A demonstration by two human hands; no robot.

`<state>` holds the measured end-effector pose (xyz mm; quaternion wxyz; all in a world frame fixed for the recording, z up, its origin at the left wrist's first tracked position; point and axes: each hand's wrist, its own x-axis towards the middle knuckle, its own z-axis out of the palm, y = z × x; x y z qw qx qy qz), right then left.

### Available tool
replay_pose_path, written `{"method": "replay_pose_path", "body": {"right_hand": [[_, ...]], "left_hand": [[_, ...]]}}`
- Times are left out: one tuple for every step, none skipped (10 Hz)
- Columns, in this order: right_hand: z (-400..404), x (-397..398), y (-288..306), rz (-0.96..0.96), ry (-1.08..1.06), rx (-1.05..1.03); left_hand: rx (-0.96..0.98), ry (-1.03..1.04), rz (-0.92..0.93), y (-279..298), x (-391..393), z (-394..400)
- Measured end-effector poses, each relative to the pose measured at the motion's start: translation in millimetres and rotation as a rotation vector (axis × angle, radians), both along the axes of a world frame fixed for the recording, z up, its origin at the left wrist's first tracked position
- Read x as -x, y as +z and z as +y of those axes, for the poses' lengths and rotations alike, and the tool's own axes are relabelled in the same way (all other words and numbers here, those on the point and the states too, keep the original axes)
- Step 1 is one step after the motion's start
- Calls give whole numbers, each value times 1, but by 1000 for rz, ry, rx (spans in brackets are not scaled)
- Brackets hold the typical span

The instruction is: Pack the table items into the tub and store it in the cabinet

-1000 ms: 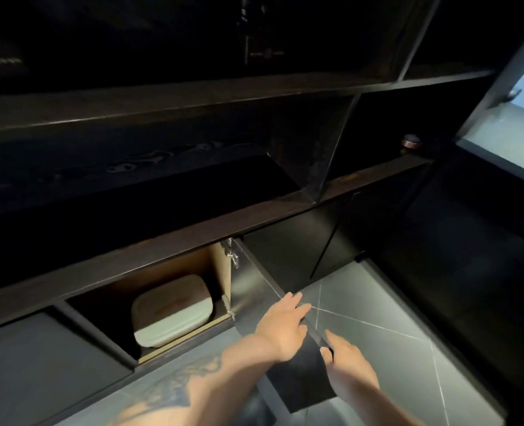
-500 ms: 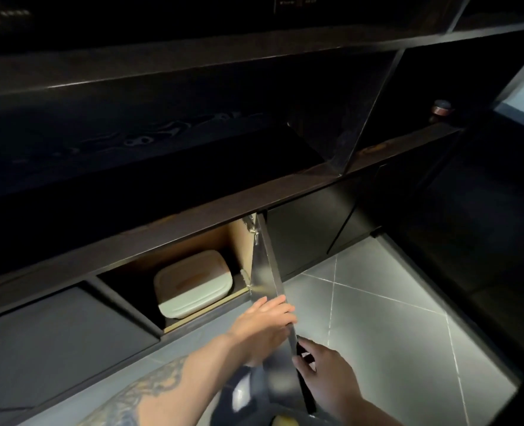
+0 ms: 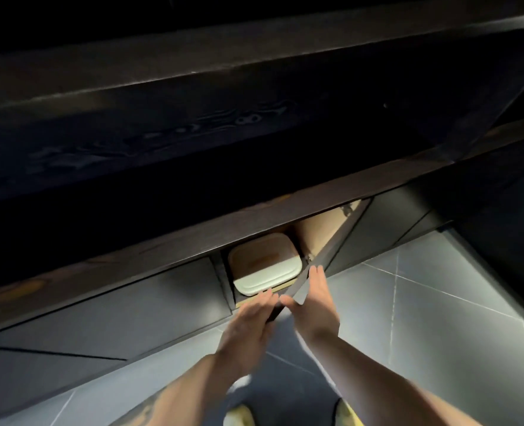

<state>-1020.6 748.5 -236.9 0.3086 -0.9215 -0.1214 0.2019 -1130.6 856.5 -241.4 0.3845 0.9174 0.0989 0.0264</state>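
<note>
A pale tub with a white lid (image 3: 263, 265) sits inside the low cabinet compartment (image 3: 313, 232), whose walls are light wood. The dark cabinet door (image 3: 322, 259) stands partly open, seen nearly edge-on. My left hand (image 3: 248, 327) lies with straight fingers against the left side of the door's lower edge. My right hand (image 3: 316, 299) presses flat with straight fingers on the door's outer face, just right of the left hand.
A long dark wooden shelf (image 3: 254, 207) runs above the cabinets, with more dark shelving higher up. Shut dark doors (image 3: 131, 309) flank the open compartment on the left and right. Grey tiled floor (image 3: 423, 302) spreads to the right. My feet (image 3: 239, 416) show below.
The door has swung further toward the cabinet, narrowing the opening. My right hand moved from the door's edge onto its outer face, and both hands shifted forward with it.
</note>
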Motion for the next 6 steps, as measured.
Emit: {"method": "replay_pose_path", "body": {"right_hand": [[25, -9, -3, 33, 14, 29], [37, -10, -4, 18, 13, 26], [48, -12, -7, 11, 71, 55], [56, -17, -1, 54, 138, 92], [58, -28, 9, 60, 211, 150], [51, -33, 20, 61, 219, 141]], "left_hand": [[-272, 61, 23, -13, 17, 21], [-353, 130, 139, -9, 13, 33], [-456, 201, 141, 0, 4, 46], [-525, 224, 110, 15, -3, 58], [-601, 229, 247, 11, -11, 81], [-583, 218, 313, 9, -13, 85]]}}
